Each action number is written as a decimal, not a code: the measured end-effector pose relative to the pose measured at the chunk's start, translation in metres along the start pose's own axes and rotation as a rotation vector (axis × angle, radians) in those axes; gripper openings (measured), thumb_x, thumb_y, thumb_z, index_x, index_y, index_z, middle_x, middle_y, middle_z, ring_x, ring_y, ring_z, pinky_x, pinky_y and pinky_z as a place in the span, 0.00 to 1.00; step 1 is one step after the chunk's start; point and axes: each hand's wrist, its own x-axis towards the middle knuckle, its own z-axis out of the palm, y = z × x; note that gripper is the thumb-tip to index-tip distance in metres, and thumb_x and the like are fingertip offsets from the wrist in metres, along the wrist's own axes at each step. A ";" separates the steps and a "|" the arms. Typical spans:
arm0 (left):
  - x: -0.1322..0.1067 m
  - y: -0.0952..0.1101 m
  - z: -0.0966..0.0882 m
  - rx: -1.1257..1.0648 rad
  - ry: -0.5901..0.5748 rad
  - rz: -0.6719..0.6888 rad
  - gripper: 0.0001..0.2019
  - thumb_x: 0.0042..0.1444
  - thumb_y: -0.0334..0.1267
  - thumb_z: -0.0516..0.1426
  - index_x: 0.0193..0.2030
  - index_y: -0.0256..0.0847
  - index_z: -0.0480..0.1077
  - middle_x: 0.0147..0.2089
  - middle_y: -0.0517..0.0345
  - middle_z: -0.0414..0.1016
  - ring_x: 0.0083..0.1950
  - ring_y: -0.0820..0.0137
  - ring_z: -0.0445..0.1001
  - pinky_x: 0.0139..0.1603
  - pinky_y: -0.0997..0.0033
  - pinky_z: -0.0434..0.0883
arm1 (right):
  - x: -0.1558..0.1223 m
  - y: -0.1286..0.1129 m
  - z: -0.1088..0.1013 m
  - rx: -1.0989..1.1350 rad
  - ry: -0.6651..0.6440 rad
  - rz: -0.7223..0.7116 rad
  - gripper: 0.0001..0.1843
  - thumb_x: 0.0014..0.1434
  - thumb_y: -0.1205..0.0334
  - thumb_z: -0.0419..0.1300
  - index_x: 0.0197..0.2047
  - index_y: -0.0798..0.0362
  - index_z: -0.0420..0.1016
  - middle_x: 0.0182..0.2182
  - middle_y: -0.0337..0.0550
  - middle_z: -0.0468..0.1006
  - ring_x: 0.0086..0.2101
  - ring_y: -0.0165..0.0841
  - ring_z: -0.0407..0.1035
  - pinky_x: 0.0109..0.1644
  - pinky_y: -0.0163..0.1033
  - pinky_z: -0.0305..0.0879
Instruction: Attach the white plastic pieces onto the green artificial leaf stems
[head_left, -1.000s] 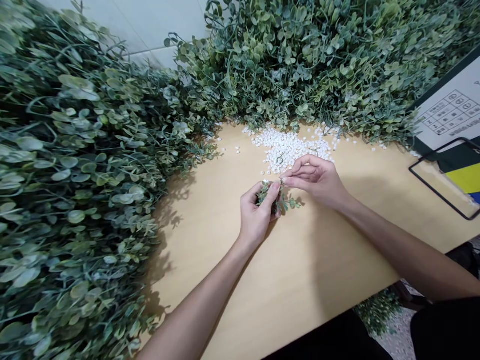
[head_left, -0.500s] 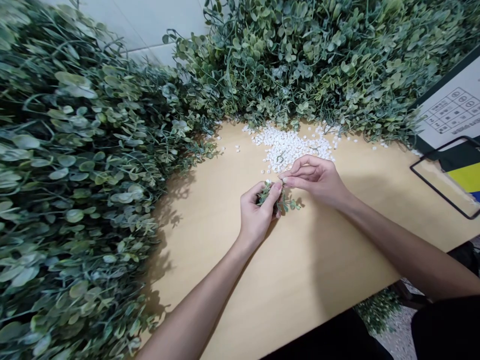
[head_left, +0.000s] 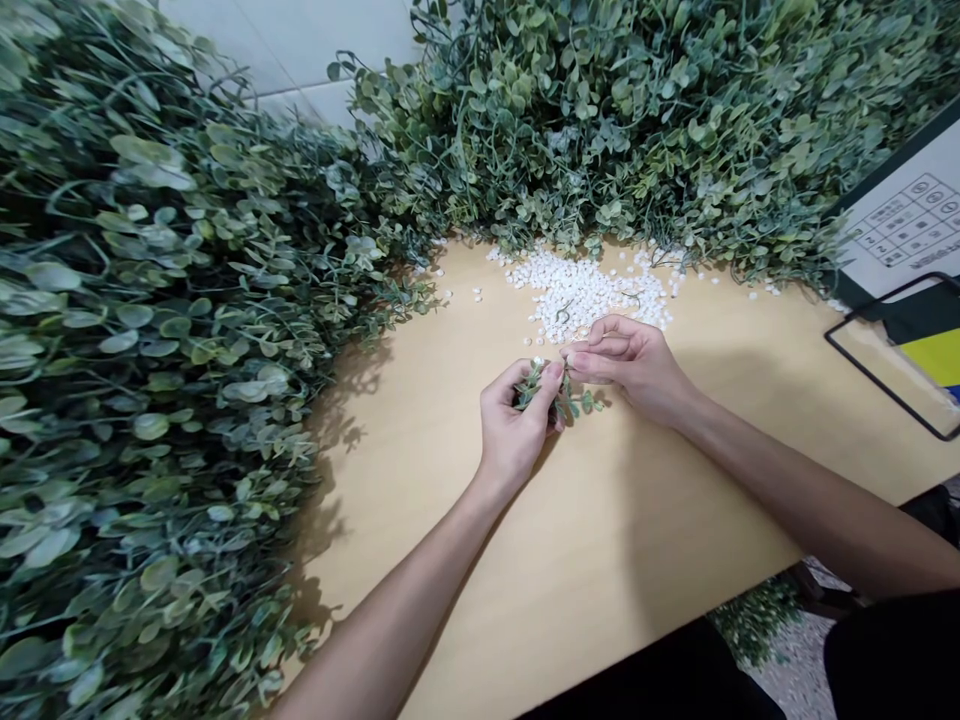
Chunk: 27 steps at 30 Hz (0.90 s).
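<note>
Across the pale wood-look tabletop (head_left: pixel 465 560), thick green foliage (head_left: pixel 187 350) banks up along your left and the far edge, with light wall panels (head_left: pixel 292 50) behind it. Beyond your hands lies a scattered heap of small white pieces (head_left: pixel 574 290); to the right stand a white printed sheet (head_left: pixel 900 230) on a dark backing and a black wire frame (head_left: pixel 886 388). Past the table's near edge you see speckled floor (head_left: pixel 795 670). Your left hand (head_left: pixel 514 415) holds a small leafy sprig (head_left: pixel 574 404) near the middle of the table, its fingers clamped round it. One shoot points rightward, dipping slightly; your grip hides the long axis. Its leaves are small, rounded and grey-green. Your right hand (head_left: pixel 637 365) has thumb and fingertips together at the sprig's upper end; you cannot tell what they pinch.
</note>
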 end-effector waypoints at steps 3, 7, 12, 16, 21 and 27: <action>0.000 -0.001 -0.001 0.001 -0.017 0.013 0.21 0.55 0.54 0.69 0.29 0.39 0.70 0.22 0.63 0.69 0.18 0.76 0.69 0.18 0.76 0.65 | 0.000 -0.001 -0.001 0.000 -0.018 0.019 0.22 0.45 0.56 0.82 0.36 0.49 0.75 0.38 0.39 0.89 0.41 0.36 0.84 0.54 0.47 0.82; 0.001 -0.002 -0.002 0.004 -0.040 0.026 0.20 0.57 0.52 0.69 0.29 0.40 0.70 0.22 0.64 0.69 0.18 0.76 0.68 0.18 0.76 0.65 | -0.001 -0.005 -0.002 -0.067 -0.050 -0.005 0.20 0.47 0.56 0.81 0.37 0.50 0.76 0.36 0.40 0.89 0.40 0.36 0.84 0.51 0.44 0.81; 0.000 -0.001 -0.001 0.014 -0.029 0.015 0.20 0.56 0.52 0.69 0.29 0.40 0.70 0.22 0.64 0.69 0.17 0.76 0.68 0.18 0.76 0.64 | -0.002 -0.008 -0.001 -0.137 -0.028 -0.049 0.20 0.47 0.54 0.81 0.36 0.49 0.76 0.35 0.40 0.89 0.40 0.38 0.84 0.51 0.46 0.81; 0.001 0.000 -0.001 0.010 -0.027 0.017 0.20 0.56 0.53 0.69 0.29 0.40 0.70 0.22 0.64 0.68 0.18 0.76 0.68 0.18 0.76 0.65 | -0.004 -0.006 0.001 -0.132 -0.016 -0.062 0.22 0.46 0.53 0.81 0.36 0.49 0.75 0.35 0.40 0.89 0.38 0.38 0.84 0.51 0.47 0.81; 0.000 0.000 -0.002 0.035 -0.033 0.020 0.20 0.57 0.53 0.69 0.29 0.39 0.70 0.22 0.64 0.69 0.18 0.76 0.69 0.19 0.76 0.66 | -0.005 -0.008 0.006 -0.165 -0.011 -0.037 0.22 0.44 0.51 0.81 0.35 0.50 0.76 0.34 0.41 0.89 0.36 0.38 0.84 0.47 0.45 0.82; 0.001 0.001 0.003 -0.180 0.051 -0.064 0.20 0.57 0.54 0.69 0.34 0.40 0.68 0.25 0.65 0.68 0.20 0.77 0.69 0.17 0.79 0.60 | 0.000 -0.023 -0.001 -0.199 0.076 -0.177 0.20 0.53 0.49 0.77 0.42 0.48 0.76 0.41 0.41 0.87 0.42 0.37 0.82 0.49 0.45 0.80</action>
